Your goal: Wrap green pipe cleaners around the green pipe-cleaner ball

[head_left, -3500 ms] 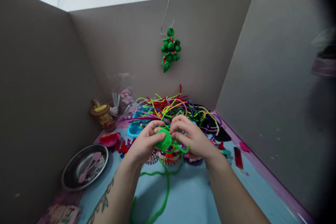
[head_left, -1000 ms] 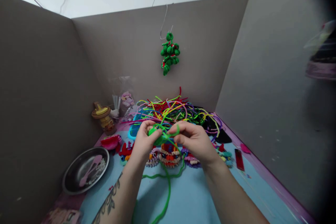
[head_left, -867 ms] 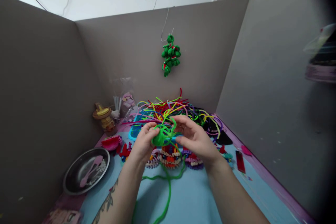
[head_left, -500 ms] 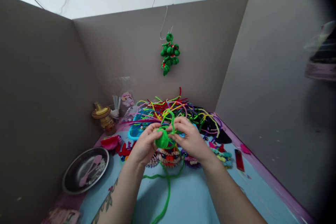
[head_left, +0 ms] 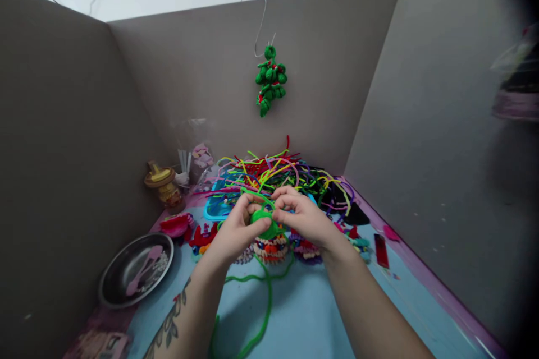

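Note:
Between my two hands is a bundle of bright green pipe cleaner (head_left: 261, 224), coiled into a rounded shape. My left hand (head_left: 241, 223) is closed on it, with the thumb across its front. My right hand (head_left: 297, 214) pinches at the bundle's right side, its fingers curled; the exact part it grips is partly hidden. A loop of the green stem stands up over the left fingers. From the bundle a long green tail (head_left: 269, 303) hangs down and curves over the blue table. Colourful pipe cleaner pieces (head_left: 270, 249) lie just behind and below my hands.
Behind my hands, many coloured pipe cleaners (head_left: 269, 171) spill from a blue tray (head_left: 214, 210). A metal bowl (head_left: 109, 286) with a pink spoon and small beads stands at left. A green leafy ornament (head_left: 270, 76) hangs from a wire on the grey partition (head_left: 202, 67).
The green loop that stood upright by my right fingers now lies lower and toward the left hand. My left thumb has moved over the bundle's front. The view has shifted slightly.

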Demonstrator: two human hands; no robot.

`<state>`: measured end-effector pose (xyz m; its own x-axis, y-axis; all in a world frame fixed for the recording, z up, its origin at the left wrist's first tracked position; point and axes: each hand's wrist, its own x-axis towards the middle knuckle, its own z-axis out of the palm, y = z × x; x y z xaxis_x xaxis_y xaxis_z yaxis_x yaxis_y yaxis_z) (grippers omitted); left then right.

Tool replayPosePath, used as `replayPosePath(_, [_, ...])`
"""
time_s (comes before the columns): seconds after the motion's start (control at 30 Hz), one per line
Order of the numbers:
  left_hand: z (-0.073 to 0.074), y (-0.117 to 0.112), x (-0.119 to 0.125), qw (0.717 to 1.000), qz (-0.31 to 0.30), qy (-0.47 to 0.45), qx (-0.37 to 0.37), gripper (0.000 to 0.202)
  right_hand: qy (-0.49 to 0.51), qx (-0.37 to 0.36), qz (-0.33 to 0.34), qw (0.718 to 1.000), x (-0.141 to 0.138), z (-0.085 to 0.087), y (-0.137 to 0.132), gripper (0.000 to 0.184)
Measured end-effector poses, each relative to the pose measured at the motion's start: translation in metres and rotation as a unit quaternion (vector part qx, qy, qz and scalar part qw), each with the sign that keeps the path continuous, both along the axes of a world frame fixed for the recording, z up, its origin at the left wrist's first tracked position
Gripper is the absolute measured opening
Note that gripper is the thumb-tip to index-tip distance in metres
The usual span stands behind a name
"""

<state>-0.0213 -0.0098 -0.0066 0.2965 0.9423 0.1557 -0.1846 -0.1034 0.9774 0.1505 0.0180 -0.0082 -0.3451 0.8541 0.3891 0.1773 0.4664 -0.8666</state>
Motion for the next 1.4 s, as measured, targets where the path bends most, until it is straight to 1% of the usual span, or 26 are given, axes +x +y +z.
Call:
replayPosePath(0.07, [-0.001,0.000,0.000,1.000,-0.008,0.008,0.009,0.031,-0.002,-0.010,0.006,1.000,-0.001,0.001,-0.001,0.020])
replayPosePath(0.17, [-0.002,0.000,-0.001,1.000,-0.013,-0.005,0.003,0.032,-0.002,-0.009,0.001,1.000,-0.004,0.002,-0.003,0.020])
replayPosePath(0.23, [-0.002,0.001,-0.001,1.000,0.008,-0.028,-0.007,0.034,0.016,-0.007,-0.006,1.000,-0.005,0.001,-0.002,0.021])
replayPosePath(0.33, [0.001,0.002,-0.001,0.996,0.046,-0.070,-0.027,0.038,0.057,-0.007,0.005,0.998,-0.007,-0.001,-0.001,0.020])
replayPosePath(0.47, [0.004,0.001,-0.001,0.994,0.044,-0.092,-0.047,0.040,0.073,-0.017,0.000,0.997,-0.007,-0.003,0.000,0.018])
replayPosePath(0.67, [0.002,0.001,-0.001,0.995,0.034,-0.084,-0.041,0.036,0.046,-0.020,-0.008,0.999,-0.007,-0.002,-0.001,0.014])
replayPosePath(0.8, [0.002,0.002,-0.005,0.998,0.030,-0.049,-0.028,0.036,0.027,-0.010,-0.012,1.000,-0.003,-0.001,-0.002,0.008])
replayPosePath(0.87, [0.003,0.002,-0.006,0.999,0.049,-0.018,-0.004,0.039,0.013,-0.013,-0.007,1.000,-0.002,-0.001,-0.001,0.009])
replayPosePath(0.97, [0.004,0.006,-0.007,0.993,0.116,0.010,0.037,0.041,0.021,-0.004,-0.014,1.000,-0.001,-0.003,0.002,0.013])
replayPosePath(1.07, [0.000,0.011,-0.005,0.976,0.209,0.002,0.065,0.033,0.091,0.016,-0.062,0.994,-0.004,-0.007,0.007,0.017])
replayPosePath(1.1, [-0.002,0.012,-0.004,0.971,0.231,-0.002,0.066,0.030,0.119,0.017,-0.081,0.989,-0.005,-0.009,0.008,0.018])
replayPosePath(1.13, [-0.003,0.013,-0.002,0.969,0.239,-0.005,0.060,0.029,0.147,0.019,-0.097,0.984,-0.005,-0.011,0.010,0.019])
replayPosePath(1.17, [-0.004,0.013,-0.001,0.971,0.232,-0.010,0.046,0.029,0.173,0.021,-0.109,0.979,-0.006,-0.013,0.012,0.020])
replayPosePath(1.23, [-0.005,0.011,0.002,0.980,0.198,-0.037,0.005,0.035,0.219,0.026,-0.119,0.968,-0.007,-0.017,0.015,0.020])
replayPosePath(1.3, [-0.004,0.007,0.006,0.981,0.172,-0.083,-0.029,0.044,0.250,0.029,-0.110,0.962,-0.008,-0.021,0.017,0.019])
replayPosePath(1.4, [0.001,0.001,0.009,0.975,0.164,-0.141,-0.057,0.055,0.269,0.037,-0.093,0.958,-0.009,-0.024,0.019,0.018])
